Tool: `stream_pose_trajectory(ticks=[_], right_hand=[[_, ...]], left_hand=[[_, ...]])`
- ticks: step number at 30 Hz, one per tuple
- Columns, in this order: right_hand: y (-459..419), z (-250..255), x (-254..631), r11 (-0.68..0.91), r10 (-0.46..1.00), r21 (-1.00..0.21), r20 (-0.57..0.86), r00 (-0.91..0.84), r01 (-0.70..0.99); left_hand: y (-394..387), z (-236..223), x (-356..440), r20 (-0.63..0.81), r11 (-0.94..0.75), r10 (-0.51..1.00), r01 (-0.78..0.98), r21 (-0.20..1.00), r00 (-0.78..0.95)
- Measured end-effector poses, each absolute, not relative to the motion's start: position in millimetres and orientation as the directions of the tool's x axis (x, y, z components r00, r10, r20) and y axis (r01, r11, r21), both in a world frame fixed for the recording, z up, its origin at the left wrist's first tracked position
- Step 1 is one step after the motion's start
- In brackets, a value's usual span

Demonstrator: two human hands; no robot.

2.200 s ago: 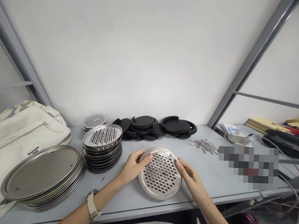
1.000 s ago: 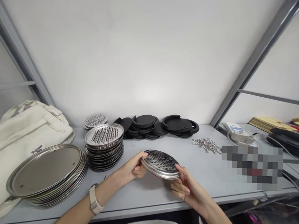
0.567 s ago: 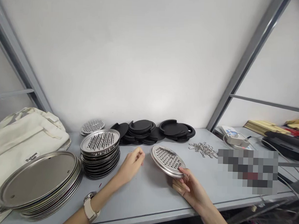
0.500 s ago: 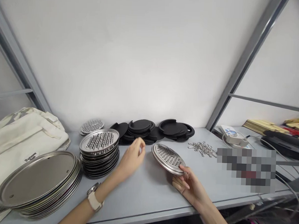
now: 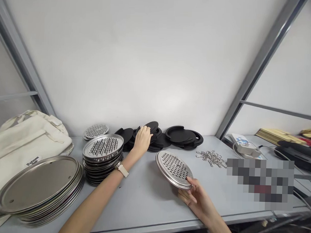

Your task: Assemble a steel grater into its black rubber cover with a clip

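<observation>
- Right hand point(image 5: 197, 201): grip closed on the near edge of one slotted metal plate point(image 5: 173, 168), tilted above the tabletop point(image 5: 142, 201).
- Left hand point(image 5: 142, 140): grip closed on one tilted black disc point(image 5: 153, 124) among black pieces point(image 5: 162, 141) too overlapped to count.
- Two stacks of grater plates point(image 5: 103, 151), one tall, one low.
- One stack of metal trays point(image 5: 39, 185).
- One tangle of clips point(image 5: 210, 158), uncountable.

VIEW: one head-worn camera | FACING: forward and down | NEAR: grey table point(image 5: 142, 211) at 6 o'clock, with left hand point(image 5: 142, 139) at 7 and right hand point(image 5: 199, 201) at 5 | FAR: pale wall point(image 5: 147, 62) at 12 o'clock | EDGES: slanted metal posts point(image 5: 261, 62) at 10 and 2 o'clock
</observation>
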State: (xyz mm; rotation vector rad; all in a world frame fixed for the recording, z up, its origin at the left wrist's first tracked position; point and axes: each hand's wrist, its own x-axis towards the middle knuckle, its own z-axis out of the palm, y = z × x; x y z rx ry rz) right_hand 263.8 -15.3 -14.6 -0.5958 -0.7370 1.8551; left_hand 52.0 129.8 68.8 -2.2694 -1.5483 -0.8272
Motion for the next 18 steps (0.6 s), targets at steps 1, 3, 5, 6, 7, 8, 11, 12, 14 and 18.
stream_pose_trajectory(ticks=[1,3,5,6,7,8,11,12,14,18], right_hand=[[-15,-15,263,-0.297,0.931,-0.723,-0.076,-0.356,-0.624],[-14,-14,264,-0.271,0.946,-0.740,-0.086,-0.314,-0.616],[-12,-12,273,-0.232,0.961,-0.775,-0.089,-0.263,-0.588],[-10,-9,280,-0.210,0.968,-0.797,-0.087,-0.237,-0.567],[-9,-6,290,-0.190,0.973,-0.818,-0.082,-0.216,-0.543],[-8,-1,301,-0.151,0.983,-0.829,-0.070,-0.167,-0.538],[-12,14,335,-0.062,0.997,-0.853,-0.075,0.004,-0.518],[-15,18,344,-0.045,0.997,-0.862,-0.073,0.034,-0.505],[-20,22,356,-0.013,0.994,-0.868,-0.064,0.086,-0.496],[-23,14,351,-0.084,0.993,-0.900,-0.111,0.039,-0.428]], left_hand=[[126,73,51,0.636,-0.408,0.728,0.908,0.101,0.257],[112,80,49,0.712,-0.467,0.642,0.881,0.071,0.283],[91,84,44,0.731,-0.505,0.579,0.863,-0.025,0.360],[79,84,39,0.723,-0.510,0.562,0.856,-0.078,0.401],[65,82,32,0.705,-0.526,0.546,0.840,-0.133,0.453],[51,79,24,0.682,-0.555,0.519,0.810,-0.191,0.516],[12,63,-3,0.548,-0.671,0.451,0.672,-0.312,0.705],[2,58,-12,0.506,-0.695,0.451,0.645,-0.318,0.735],[-14,47,-24,0.418,-0.751,0.423,0.569,-0.335,0.804],[-28,31,-31,0.283,-0.820,0.456,0.522,-0.236,0.844]])
